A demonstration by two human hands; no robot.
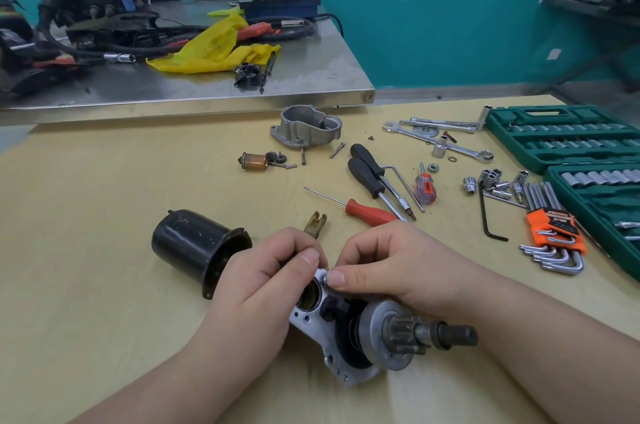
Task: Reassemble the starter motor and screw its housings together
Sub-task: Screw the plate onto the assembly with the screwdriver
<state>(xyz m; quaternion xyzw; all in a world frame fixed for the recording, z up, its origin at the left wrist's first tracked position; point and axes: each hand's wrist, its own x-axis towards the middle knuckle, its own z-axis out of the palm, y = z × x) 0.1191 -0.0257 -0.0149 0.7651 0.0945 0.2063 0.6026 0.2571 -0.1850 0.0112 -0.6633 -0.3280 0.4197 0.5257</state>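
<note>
I have the drive end of the starter (388, 337) lying on the desk (104, 188) right in front of me, gear and shaft pointing right. My left hand (266, 285) curls around the plate's upper edge to steady it; my right hand (388, 264) pinches something small at that same corner, likely a screw, though I can't see it clearly. I should seat it straight and turn gently before tightening. Just beyond, the black motor can (194, 247) waits on its side. Farther off lie the screwdrivers (374, 177) and the grey cover (308, 127).
</note>
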